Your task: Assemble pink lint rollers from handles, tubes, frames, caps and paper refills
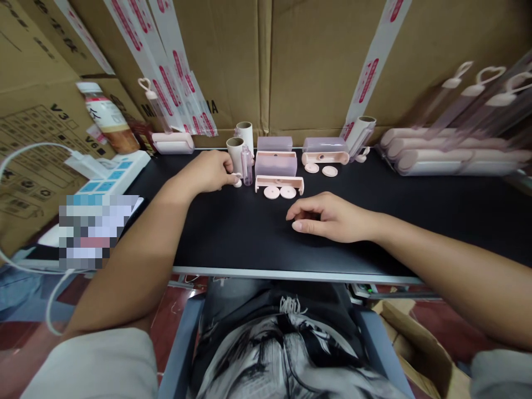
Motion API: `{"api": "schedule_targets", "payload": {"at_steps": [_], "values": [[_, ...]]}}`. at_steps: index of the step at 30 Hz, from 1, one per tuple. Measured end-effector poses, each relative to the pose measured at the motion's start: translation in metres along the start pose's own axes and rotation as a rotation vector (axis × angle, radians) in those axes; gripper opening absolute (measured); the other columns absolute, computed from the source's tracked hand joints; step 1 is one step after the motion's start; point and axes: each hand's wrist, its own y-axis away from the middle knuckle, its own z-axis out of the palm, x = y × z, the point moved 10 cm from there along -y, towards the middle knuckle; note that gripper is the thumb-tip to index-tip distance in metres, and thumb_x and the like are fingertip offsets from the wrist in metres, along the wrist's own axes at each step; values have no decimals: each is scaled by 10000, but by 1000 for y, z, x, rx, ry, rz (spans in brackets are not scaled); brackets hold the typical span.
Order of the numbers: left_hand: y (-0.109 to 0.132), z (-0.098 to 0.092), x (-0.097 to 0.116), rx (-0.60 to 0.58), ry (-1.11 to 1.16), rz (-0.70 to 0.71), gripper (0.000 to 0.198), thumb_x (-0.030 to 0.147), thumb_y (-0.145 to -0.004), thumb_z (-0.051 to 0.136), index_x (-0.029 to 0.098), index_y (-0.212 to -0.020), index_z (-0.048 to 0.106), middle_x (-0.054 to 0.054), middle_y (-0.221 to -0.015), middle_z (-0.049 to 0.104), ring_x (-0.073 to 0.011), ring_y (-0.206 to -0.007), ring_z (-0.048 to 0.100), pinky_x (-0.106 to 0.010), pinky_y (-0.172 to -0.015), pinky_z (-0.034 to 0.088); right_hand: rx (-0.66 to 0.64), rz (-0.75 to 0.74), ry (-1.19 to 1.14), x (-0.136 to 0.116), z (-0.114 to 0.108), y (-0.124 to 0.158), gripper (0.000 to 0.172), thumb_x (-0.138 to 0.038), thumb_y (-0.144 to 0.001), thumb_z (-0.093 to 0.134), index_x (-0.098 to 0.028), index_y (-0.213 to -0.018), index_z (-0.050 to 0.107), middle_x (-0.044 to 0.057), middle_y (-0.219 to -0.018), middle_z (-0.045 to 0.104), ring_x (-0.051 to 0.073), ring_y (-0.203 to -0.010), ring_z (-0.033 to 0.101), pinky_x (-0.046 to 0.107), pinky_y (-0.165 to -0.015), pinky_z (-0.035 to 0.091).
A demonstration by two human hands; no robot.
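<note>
1. Left grip: index finger and thumb are at a small hook cap, the thumb against it; I cannot tell whether they pinch it. Right grip: released, loosely curled and holding nothing, in front of the loose parts.
2. The hook cap is on the counter, beside an upright clear tube. A front paper roll stands close behind the fingertips, with a rear paper roll behind it.
3. Right of these are two curved covers, a pink frame and two discs. A similar group lies farther right, its roll leaning.
4. Assembled lint rollers lie at the right; a single roller sits at the left, near a bottle and power strip. Taped cardboard walls off the back.
5. Covers: translucent lavender plastic, half-round. Frame: opaque pink, trough-like. Discs: flat, round. Rolls: white, with brown cores. Counter: smooth, black.
6. The hook cap itself: pale pink, with a rounded base and a small loop.
</note>
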Motion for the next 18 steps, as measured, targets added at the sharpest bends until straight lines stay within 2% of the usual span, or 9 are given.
{"api": "schedule_targets", "payload": {"at_steps": [3,7,11,14,18], "values": [[1,-10,-22,-16,76,-90,294,469,-813,864,253,-876,676,-12,-647,712,-235,-600,703,-320,-563,437,-3,-4,-5,0,1,1,381,-544,-1078,720,-169,-1080,786,15,-790,732,138,-672,607,256,-647,490],[0,-33,-49,101,148,-189,315,500,-810,847,243,-859,672,-35,-698,726,-225,-626,703,-299,-561,454,-4,-12,-6,0,2,1,381,-537,-1087,711,-162,-1082,781,13,-788,725,134,-673,599,253,-649,492],[3,-38,-61,107,214,-280,268,420,-838,829,220,-857,653,-49,-766,733,-203,-656,687,-288,-572,484,-1,-16,2,-2,1,0,384,-540,-1084,714,-163,-1080,784,20,-795,729,138,-672,605,257,-647,494],[7,-50,-69,197,280,-318,218,353,-850,799,201,-845,643,-59,-820,726,-193,-676,671,-301,-604,500,-4,-13,-6,-3,1,0,370,-531,-1082,716,-167,-1087,783,25,-814,748,142,-686,630,261,-660,505],[6,-63,-102,304,344,-390,179,288,-844,766,175,-879,632,-76,-865,694,-190,-690,659,-324,-643,517,-5,-11,-7,-3,2,0,362,-519,-1088,710,-163,-1092,777,23,-807,744,140,-679,619,259,-653,498]]}}
